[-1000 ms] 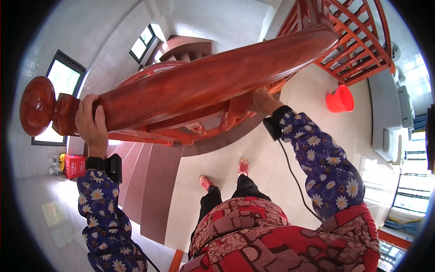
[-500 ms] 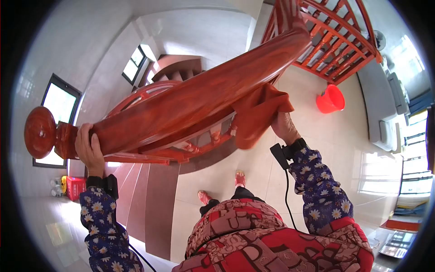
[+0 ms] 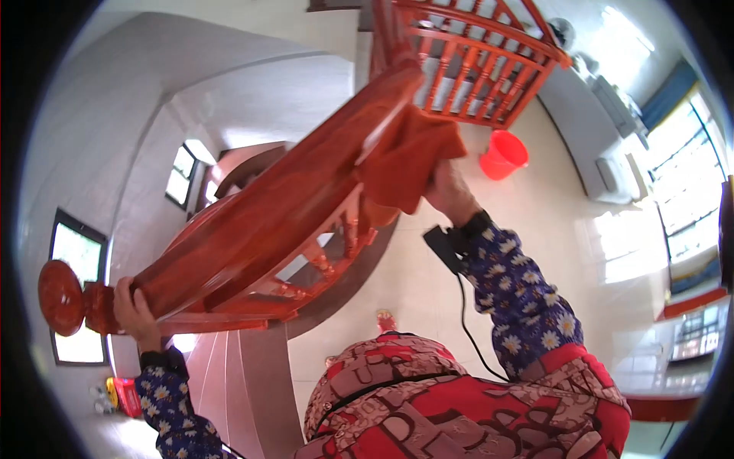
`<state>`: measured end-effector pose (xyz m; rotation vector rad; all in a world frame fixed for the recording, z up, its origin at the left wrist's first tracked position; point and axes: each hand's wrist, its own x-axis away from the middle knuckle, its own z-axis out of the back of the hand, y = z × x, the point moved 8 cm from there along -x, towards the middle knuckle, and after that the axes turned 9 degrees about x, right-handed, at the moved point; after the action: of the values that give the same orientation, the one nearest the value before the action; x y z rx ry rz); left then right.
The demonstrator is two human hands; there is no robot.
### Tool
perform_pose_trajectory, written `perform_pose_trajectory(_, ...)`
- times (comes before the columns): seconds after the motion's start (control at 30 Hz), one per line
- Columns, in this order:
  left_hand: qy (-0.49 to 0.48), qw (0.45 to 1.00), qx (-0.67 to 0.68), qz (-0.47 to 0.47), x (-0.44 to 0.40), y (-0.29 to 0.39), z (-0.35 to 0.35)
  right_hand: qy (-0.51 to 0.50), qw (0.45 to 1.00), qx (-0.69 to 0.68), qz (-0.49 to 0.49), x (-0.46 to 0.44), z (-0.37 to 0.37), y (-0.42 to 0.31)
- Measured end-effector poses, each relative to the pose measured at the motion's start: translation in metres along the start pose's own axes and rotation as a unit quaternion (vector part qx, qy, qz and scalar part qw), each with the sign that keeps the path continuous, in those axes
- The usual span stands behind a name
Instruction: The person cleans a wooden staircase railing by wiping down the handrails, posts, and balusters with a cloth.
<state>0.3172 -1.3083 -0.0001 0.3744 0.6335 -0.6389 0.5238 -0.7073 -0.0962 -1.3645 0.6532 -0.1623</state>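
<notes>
A polished red-brown wooden handrail (image 3: 264, 222) slants across the view, from a round-topped newel post (image 3: 61, 298) at lower left to the top middle. At the post end, my left hand (image 3: 138, 312) wraps over the handrail's edge. An orange-brown cloth (image 3: 405, 164) is in my right hand (image 3: 453, 195) and lies against the side of the handrail, farther up. Folds of the cloth hide some of my right fingers. Turned balusters (image 3: 317, 260) stand below the rail.
A red bucket (image 3: 504, 155) stands on the tiled floor beyond my right hand. Behind it runs another red balustrade (image 3: 482, 73). Dark curved steps (image 3: 264, 382) lie below the handrail. A black cable (image 3: 468, 325) hangs from my right wrist.
My right hand and the cloth have moved up along the handrail. My left hand stays at the post end. The whole view has turned, so the rail looks steeper.
</notes>
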Motion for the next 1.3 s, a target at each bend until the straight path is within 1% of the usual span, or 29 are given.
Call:
perform_pose_trajectory(0.03,-0.003,1.000,0.007,0.001,-0.001,0.002,0.000,-0.002,0.992,-0.116,-0.040,-0.001,-0.009,-0.026)
perform_pose_trajectory(0.07,-0.004,1.000,0.011,0.003,-0.002,0.002,0.000,-0.006,0.969,-0.234,-0.075,-0.004,-0.022,-0.054)
perform_pose_trajectory(0.17,-0.003,1.000,0.004,0.013,0.001,-0.002,-0.002,0.031,0.975,-0.211,-0.060,-0.023,-0.020,-0.060)
perform_pose_trajectory(0.3,-0.005,1.000,-0.003,0.018,0.001,-0.004,0.001,0.036,0.971,-0.235,-0.026,-0.039,-0.029,-0.076)
perform_pose_trajectory(0.37,0.002,1.000,0.007,0.016,0.003,0.000,0.004,0.048,0.965,-0.250,-0.057,-0.042,-0.035,-0.072)
perform_pose_trajectory(0.4,0.009,1.000,0.004,0.016,0.003,0.004,0.006,0.045,0.965,-0.252,-0.050,-0.046,-0.034,-0.064)
perform_pose_trajectory(0.43,-0.003,1.000,0.005,0.023,0.003,0.008,0.006,0.066,0.991,-0.111,0.039,-0.052,-0.024,-0.062)
perform_pose_trajectory(0.47,-0.013,0.999,0.004,0.030,0.002,0.010,0.008,0.088,0.987,0.029,0.131,-0.053,-0.033,-0.099)
perform_pose_trajectory(0.5,-0.024,0.999,0.006,0.043,0.002,0.009,0.008,0.064,0.975,-0.211,-0.019,-0.052,-0.043,-0.094)
perform_pose_trajectory(0.53,-0.013,0.999,-0.002,0.044,0.000,0.010,0.013,0.056,0.974,-0.218,-0.009,-0.052,-0.052,-0.122)
perform_pose_trajectory(0.57,-0.013,0.999,0.002,0.034,-0.001,0.014,0.014,0.078,0.967,-0.240,-0.037,-0.050,-0.055,-0.136)
perform_pose_trajectory(0.6,-0.018,1.000,0.008,0.023,0.002,0.016,0.015,0.101,0.958,-0.259,-0.068,-0.045,-0.057,-0.138)
perform_pose_trajectory(0.63,-0.011,1.000,-0.002,0.026,0.002,0.019,0.016,0.081,0.953,-0.286,-0.049,-0.048,-0.059,-0.140)
perform_pose_trajectory(0.67,-0.014,1.000,-0.001,0.028,0.002,0.020,0.015,0.081,0.954,-0.285,-0.052,-0.053,-0.060,-0.135)
perform_pose_trajectory(0.73,-0.021,0.999,-0.010,0.043,0.000,0.019,0.013,0.111,0.949,-0.279,-0.098,-0.064,-0.068,-0.109)
perform_pose_trajectory(0.77,-0.011,0.999,-0.021,0.035,0.002,0.014,0.011,0.114,0.965,-0.223,-0.076,-0.069,-0.067,-0.090)
perform_pose_trajectory(0.8,-0.011,0.999,-0.019,0.035,0.002,0.014,0.010,0.120,0.984,-0.127,-0.023,-0.074,-0.065,-0.072)
perform_pose_trajectory(0.83,-0.013,0.999,-0.016,0.041,0.002,0.016,0.012,0.144,0.983,0.066,0.089,-0.084,-0.065,-0.045)
perform_pose_trajectory(0.87,-0.015,0.999,-0.015,0.048,0.000,0.017,0.013,0.185,0.929,0.258,0.189,-0.086,-0.072,-0.023)
perform_pose_trajectory(0.9,-0.012,0.999,-0.016,0.050,-0.001,0.018,0.015,0.173,0.814,0.460,0.309,-0.063,-0.088,-0.068)
perform_pose_trajectory(0.93,-0.017,0.999,-0.005,0.046,-0.002,0.021,0.016,0.172,0.814,0.458,0.313,-0.052,-0.092,-0.091)
perform_pose_trajectory(0.97,-0.019,0.999,0.004,0.044,-0.004,0.024,0.016,0.147,0.884,0.335,0.291,-0.048,-0.093,-0.108)
perform_pose_trajectory(1.0,-0.011,0.999,0.000,0.046,-0.005,0.024,0.017,0.117,0.935,0.205,0.264,-0.049,-0.095,-0.119)
perform_pose_trajectory(1.03,-0.016,0.999,-0.009,0.045,-0.005,0.026,0.017,0.048,0.922,0.219,0.316,-0.044,-0.104,-0.135)
perform_pose_trajectory(1.07,-0.020,0.999,-0.018,0.043,-0.005,0.028,0.017,0.042,0.876,0.296,0.379,-0.041,-0.119,-0.141)
perform_pose_trajectory(1.13,-0.023,0.998,-0.011,0.049,-0.008,0.030,0.019,-0.064,0.863,0.447,0.226,-0.037,-0.146,-0.124)
perform_pose_trajectory(1.2,-0.018,0.998,-0.030,0.042,-0.007,0.029,0.016,-0.112,0.829,0.487,0.250,-0.021,-0.174,-0.134)
perform_pose_trajectory(1.23,-0.036,0.997,-0.024,0.066,-0.007,0.028,0.015,-0.108,0.828,0.487,0.256,-0.015,-0.181,-0.134)
perform_pose_trajectory(1.3,-0.040,0.996,-0.035,0.066,-0.005,0.030,0.016,-0.128,0.792,0.495,0.334,0.005,-0.205,-0.132)
